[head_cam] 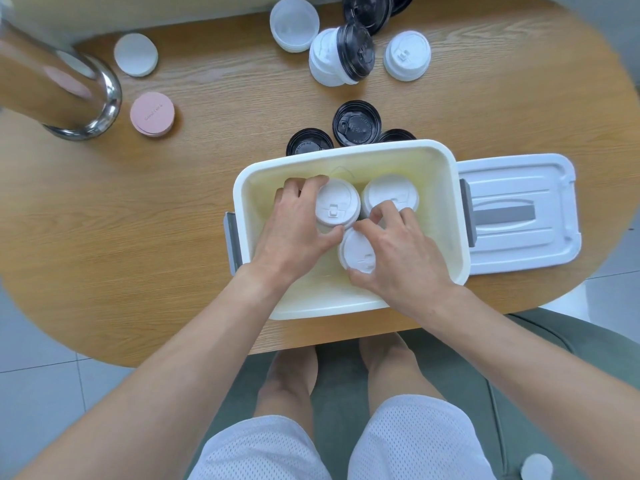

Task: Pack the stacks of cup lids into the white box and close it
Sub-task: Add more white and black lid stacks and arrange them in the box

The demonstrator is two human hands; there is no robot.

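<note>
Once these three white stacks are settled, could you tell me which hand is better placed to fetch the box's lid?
Probably the right hand. The box lid lies on the table directly right of the white box, on that hand's side; the left hand would have to cross over.

Oval wood table (138, 237), grey tile floor (41, 386), green chair (540, 358).

Oval wooden table (138, 220). Bears white box (346, 306) under the grip, box lid (519, 213) right of it. Beyond, black lids (356, 123), white lid stacks (407, 55).
</note>
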